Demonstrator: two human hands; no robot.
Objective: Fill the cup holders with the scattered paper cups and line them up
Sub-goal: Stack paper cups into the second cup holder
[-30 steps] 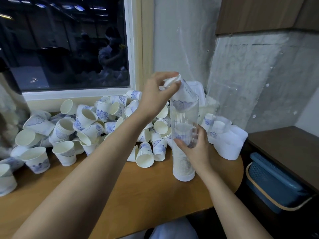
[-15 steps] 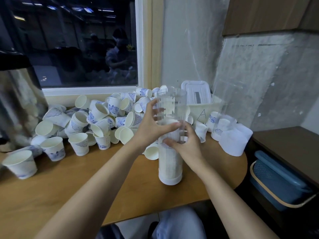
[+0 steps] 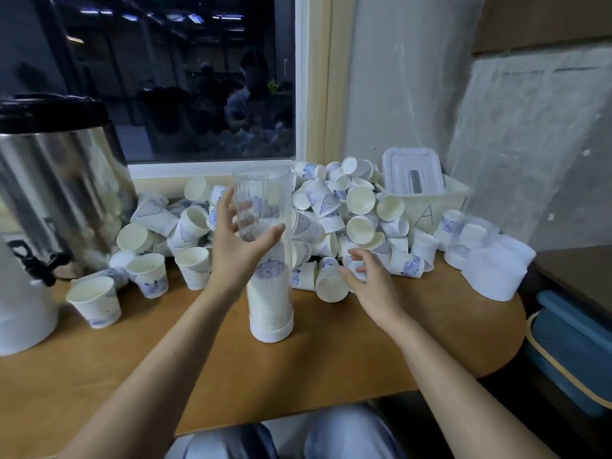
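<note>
Cups [image 3: 331, 207] lie heaped on the table [image 3: 364, 346] behind the holder [image 3: 270, 293] and spill to both sides of it, some upright, most tipped over. The clear holder stands upright near the table's front edge on a white base, and a stack of cups fills it past the middle. The left hand [image 3: 238, 256] grasps the holder loosely at mid height, with the thumb across the front and the fingers showing through the tube from behind. The right hand [image 3: 371, 283] sits just right of the holder with bent fingers at a few cups lying on their sides. Whether it holds one cannot be told. Far left of the holder stands a steel urn [image 3: 59, 193]. Behind and to the holder's right is a box [image 3: 430, 207] marked A with a white lid, and beyond it a blue basket [image 3: 569, 352] sits off the table.
</note>
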